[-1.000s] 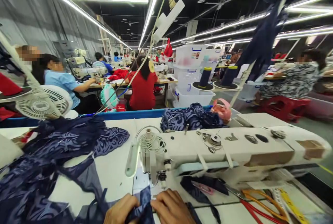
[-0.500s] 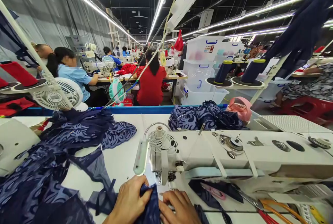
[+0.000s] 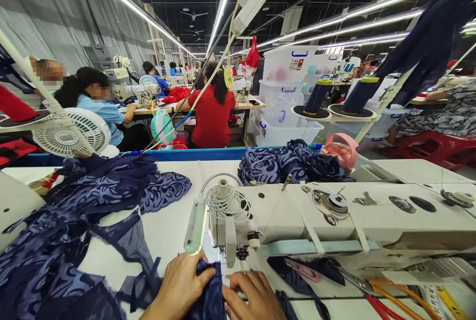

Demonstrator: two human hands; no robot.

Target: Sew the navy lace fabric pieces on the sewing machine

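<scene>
My left hand [image 3: 178, 283] is closed on a folded piece of navy fabric [image 3: 211, 294], thumb on top and fingers at its left side. On the fabric's right edge, my right hand [image 3: 256, 294] has its fingers curled, with thumb and fingertips gripping the edge. Both hands are just in front of the head of a white sewing machine [image 3: 297, 211]. The fabric's far end lies near the presser foot, which is partly hidden behind the machine head. A lit lamp [image 3: 195, 225] hangs left of the needle area.
Navy lace pieces [image 3: 70, 216] cover the table's left side; a lace bundle [image 3: 260, 163] lies behind the machine. Scissors [image 3: 357, 280] with orange and red handles nearby, and a pink-handled tool [image 3: 303, 269], lie under the machine arm. Thread cones [image 3: 318, 96] stand above. Co-workers sit ahead.
The view has shifted slightly. My hands keep their hold on the navy fabric in front of the machine head, with barely any other movement.
</scene>
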